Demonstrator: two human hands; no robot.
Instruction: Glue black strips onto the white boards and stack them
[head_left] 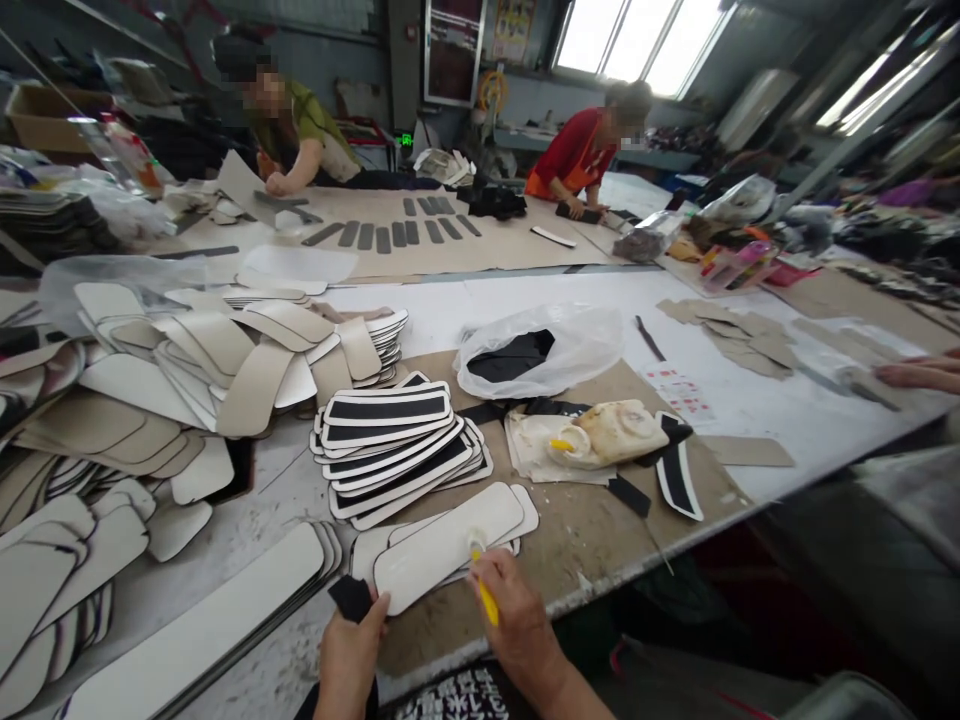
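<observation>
In the head view my right hand (511, 608) is closed round a brush with a yellow handle (487, 602). The brush's tip rests on a long white rounded panel (442, 545) lying on several similar ones. At that panel's lower left end, my left hand (351, 640) pinches a small black piece (351, 598), its fingers at the panel's edge. Beyond the panel stands a stack of white-edged panels with black strips (390, 440). A stained container (619, 432) with another yellow-handled tool lies to the right, near a single black-and-white panel (679, 480).
Loose beige and white panels (202, 350) cover the left side. A plastic bag with black pieces (536, 350) lies behind the stack. Two people (311, 140) work across the table; another person's hand (922, 373) shows at the right. The table's front edge (645, 570) runs diagonally.
</observation>
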